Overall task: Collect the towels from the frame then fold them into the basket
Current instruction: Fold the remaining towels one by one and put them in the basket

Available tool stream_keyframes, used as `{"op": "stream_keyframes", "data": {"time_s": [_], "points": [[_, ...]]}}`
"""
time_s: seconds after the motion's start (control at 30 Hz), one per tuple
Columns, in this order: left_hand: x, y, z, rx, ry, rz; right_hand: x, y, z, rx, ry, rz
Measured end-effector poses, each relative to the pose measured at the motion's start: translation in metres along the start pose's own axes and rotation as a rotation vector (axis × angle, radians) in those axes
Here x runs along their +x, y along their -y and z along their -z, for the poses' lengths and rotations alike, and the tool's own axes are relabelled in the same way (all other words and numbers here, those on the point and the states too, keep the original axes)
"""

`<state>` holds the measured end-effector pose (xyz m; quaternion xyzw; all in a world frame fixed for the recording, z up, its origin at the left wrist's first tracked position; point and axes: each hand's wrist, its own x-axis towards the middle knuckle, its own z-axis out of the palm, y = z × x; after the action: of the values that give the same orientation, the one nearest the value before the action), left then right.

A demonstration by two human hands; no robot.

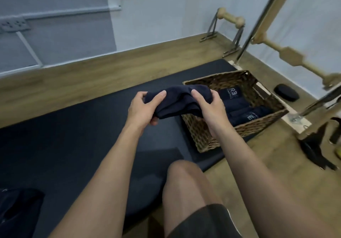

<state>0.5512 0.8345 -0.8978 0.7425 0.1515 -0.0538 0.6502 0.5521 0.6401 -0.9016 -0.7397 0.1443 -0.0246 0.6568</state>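
Gripping navy towel (177,99), both hands closed

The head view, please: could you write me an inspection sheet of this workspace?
Surface: black mat on wood floor.
Job's things: dark towel held above the mat, by the wicker basket; folded towels inside the basket.
Clutter: dark cloth at lower left; black oval pad on the floor.
Grippers: left hand and right hand both grip the towel.
Cables: nothing seen.
Surroundings: wall socket, wooden handle on a metal stand, frame bars.
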Motion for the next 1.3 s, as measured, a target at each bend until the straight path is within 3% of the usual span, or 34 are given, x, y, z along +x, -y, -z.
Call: {"op": "stream_keyframes", "data": {"time_s": [0.17,0.43,0.67,0.83,0.93,1.07,1.17,1.23,1.3], "points": [[0.009,-0.020,-0.054,0.086,0.219,-0.039,0.046,0.011,0.059,-0.167,-0.119,0.129],[0.108,-0.014,-0.162,0.194,0.373,-0.078,0.160,-0.030,0.121,-0.170,-0.185,0.047],[0.189,0.004,-0.225,0.988,0.514,-0.246,0.238,-0.108,0.131,-0.434,-0.182,-0.055],[0.214,0.017,-0.244,1.507,0.695,-0.194,0.256,-0.154,0.116,-0.766,0.091,-0.191],[0.212,0.027,-0.251,1.557,0.645,-0.188,0.260,-0.158,0.115,-0.969,0.150,-0.238],[0.186,0.021,-0.248,1.634,0.655,-0.311,0.237,-0.141,0.103,-1.205,0.024,-0.264],[0.167,0.001,-0.222,1.413,0.673,-0.408,0.217,-0.094,0.078,-1.214,-0.104,-0.031],[0.155,-0.016,-0.193,1.196,0.600,-0.471,0.198,-0.056,0.053,-1.036,-0.173,0.193],[0.138,-0.030,-0.156,1.058,0.462,-0.474,0.167,-0.026,0.020,-0.872,-0.120,0.347]]}}
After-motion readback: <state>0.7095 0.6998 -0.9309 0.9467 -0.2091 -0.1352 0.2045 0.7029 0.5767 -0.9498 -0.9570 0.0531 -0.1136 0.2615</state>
